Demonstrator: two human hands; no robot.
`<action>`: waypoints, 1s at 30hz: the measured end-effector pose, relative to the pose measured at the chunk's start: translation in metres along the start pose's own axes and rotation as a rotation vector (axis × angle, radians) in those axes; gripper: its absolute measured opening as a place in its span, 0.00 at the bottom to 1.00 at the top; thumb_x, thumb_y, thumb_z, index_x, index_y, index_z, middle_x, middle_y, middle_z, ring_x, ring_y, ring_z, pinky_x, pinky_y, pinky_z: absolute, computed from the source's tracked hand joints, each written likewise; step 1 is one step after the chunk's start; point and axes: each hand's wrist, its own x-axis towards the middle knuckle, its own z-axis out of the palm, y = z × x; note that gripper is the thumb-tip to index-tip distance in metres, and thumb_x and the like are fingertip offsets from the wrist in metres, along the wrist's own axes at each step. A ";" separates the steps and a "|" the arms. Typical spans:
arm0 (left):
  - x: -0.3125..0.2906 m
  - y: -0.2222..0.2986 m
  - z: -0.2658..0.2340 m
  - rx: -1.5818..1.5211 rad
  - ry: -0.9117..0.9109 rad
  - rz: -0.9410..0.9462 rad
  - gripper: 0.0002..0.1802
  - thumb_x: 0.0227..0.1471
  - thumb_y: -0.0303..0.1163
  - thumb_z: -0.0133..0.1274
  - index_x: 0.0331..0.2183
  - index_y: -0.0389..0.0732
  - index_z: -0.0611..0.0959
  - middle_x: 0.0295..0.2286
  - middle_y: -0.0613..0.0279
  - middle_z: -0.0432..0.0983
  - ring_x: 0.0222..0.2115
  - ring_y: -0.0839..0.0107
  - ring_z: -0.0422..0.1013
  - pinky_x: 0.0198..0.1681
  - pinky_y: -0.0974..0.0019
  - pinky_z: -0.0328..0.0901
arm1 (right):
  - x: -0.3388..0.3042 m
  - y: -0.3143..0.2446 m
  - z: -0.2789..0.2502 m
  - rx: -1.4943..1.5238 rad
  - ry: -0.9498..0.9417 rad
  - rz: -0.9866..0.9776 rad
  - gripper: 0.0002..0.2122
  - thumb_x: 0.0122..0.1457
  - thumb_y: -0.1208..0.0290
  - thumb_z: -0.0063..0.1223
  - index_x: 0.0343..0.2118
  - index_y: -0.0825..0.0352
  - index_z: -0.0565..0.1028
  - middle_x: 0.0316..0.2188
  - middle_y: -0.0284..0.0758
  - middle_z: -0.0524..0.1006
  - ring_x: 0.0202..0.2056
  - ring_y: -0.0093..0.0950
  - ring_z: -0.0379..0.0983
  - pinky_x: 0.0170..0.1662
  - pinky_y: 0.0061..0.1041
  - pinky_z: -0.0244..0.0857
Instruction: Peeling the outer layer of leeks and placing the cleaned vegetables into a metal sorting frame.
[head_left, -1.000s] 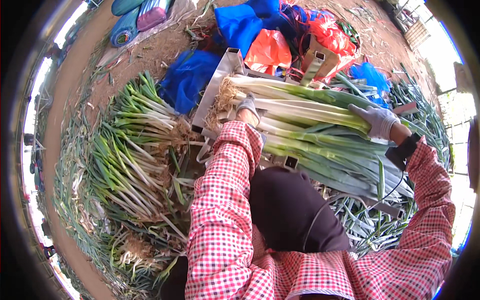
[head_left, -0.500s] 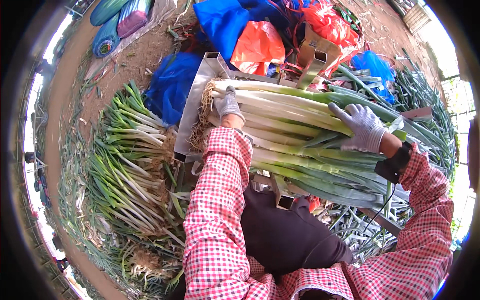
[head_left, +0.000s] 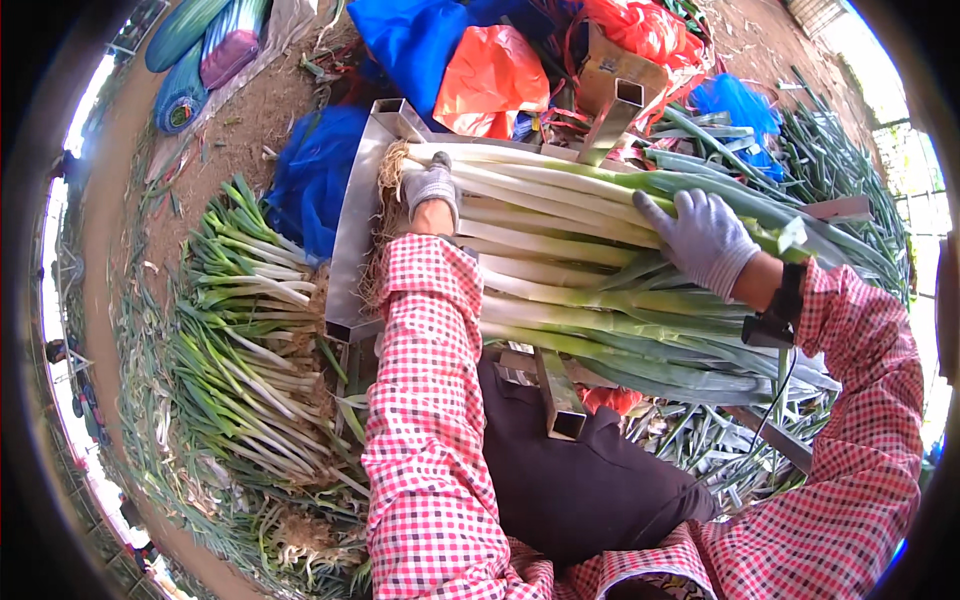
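Note:
A thick layer of leeks [head_left: 560,262] lies across a metal rack, white ends to the left and green leaves to the right. My left hand [head_left: 432,190], in a grey glove, is closed around the white stalks close to their stringy roots [head_left: 388,215]. Its fingertips are partly hidden among the stalks. Farther right, my gloved right hand [head_left: 708,243] rests on top of the leeks where white turns green, thumb and fingers apart. Left of the roots stands the rack's upright metal end plate [head_left: 350,255].
Smaller leeks [head_left: 250,350] are heaped on the ground at left. Blue netting [head_left: 315,170] lies beyond them. An orange plastic bag [head_left: 492,80] and red plastic [head_left: 650,35] sit behind the rack. Square metal posts [head_left: 618,115] rise from it. Cut leaves [head_left: 835,170] pile up at right.
My right hand has shifted slightly up and left over the leeks, its fingers bending more. My left hand stays at the root end. The whole view has moved a little.

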 end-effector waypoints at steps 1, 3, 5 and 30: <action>-0.008 0.005 0.003 -0.111 -0.013 -0.062 0.21 0.46 0.42 0.57 0.39 0.39 0.73 0.25 0.57 0.73 0.17 0.68 0.69 0.13 0.66 0.64 | 0.005 0.006 -0.001 0.010 0.030 -0.010 0.28 0.49 0.61 0.51 0.55 0.57 0.61 0.26 0.37 0.68 0.29 0.33 0.67 0.30 0.32 0.63; -0.092 0.056 0.041 -0.424 -0.084 -0.182 0.25 0.45 0.38 0.58 0.43 0.36 0.70 0.32 0.50 0.75 0.31 0.61 0.74 0.22 0.61 0.72 | -0.015 0.032 0.023 0.076 -0.045 0.079 0.26 0.51 0.63 0.48 0.55 0.56 0.61 0.27 0.37 0.68 0.29 0.33 0.67 0.32 0.31 0.63; -0.089 0.054 0.027 -0.595 -0.039 -0.179 0.23 0.45 0.30 0.58 0.43 0.39 0.69 0.33 0.54 0.73 0.27 0.67 0.73 0.16 0.69 0.71 | -0.010 0.016 0.019 0.064 -0.047 0.093 0.25 0.52 0.62 0.48 0.55 0.56 0.61 0.28 0.37 0.68 0.30 0.32 0.68 0.33 0.30 0.64; -0.067 0.044 -0.019 1.169 -0.130 0.858 0.16 0.56 0.34 0.36 0.48 0.48 0.65 0.40 0.50 0.69 0.34 0.56 0.73 0.35 0.54 0.69 | 0.000 0.012 0.029 0.039 0.031 0.104 0.22 0.52 0.63 0.46 0.53 0.53 0.63 0.25 0.36 0.68 0.28 0.32 0.68 0.30 0.29 0.64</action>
